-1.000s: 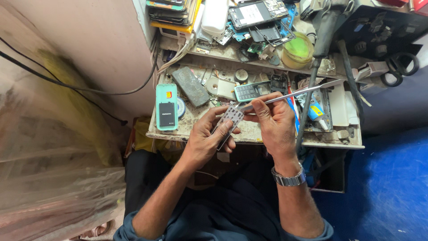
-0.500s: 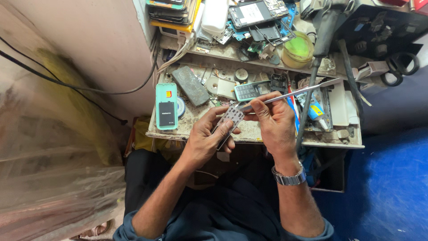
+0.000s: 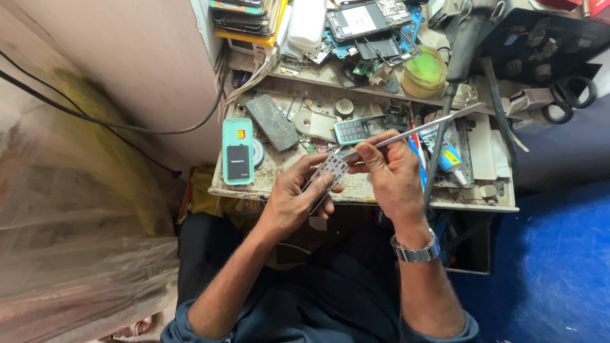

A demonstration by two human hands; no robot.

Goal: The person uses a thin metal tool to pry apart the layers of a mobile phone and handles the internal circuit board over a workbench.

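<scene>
My left hand [image 3: 297,197] holds a small phone keypad part [image 3: 329,169], pale with rows of keys, tilted over the front edge of the workbench [image 3: 362,190]. My right hand [image 3: 393,173] grips long metal tweezers [image 3: 419,129] whose tip rests on the top end of the keypad part. A metal watch [image 3: 416,252] is on my right wrist. Both hands hover just above the bench, close together.
A teal phone back with battery [image 3: 237,151] lies at the bench's left. A dark phone [image 3: 272,121], a keypad handset [image 3: 353,130], glue tubes [image 3: 448,155] and small parts litter the bench. Stacked phones [image 3: 244,13], circuit boards [image 3: 365,19] and a yellow-green tub [image 3: 424,70] sit behind. Scissors [image 3: 572,95] lie right.
</scene>
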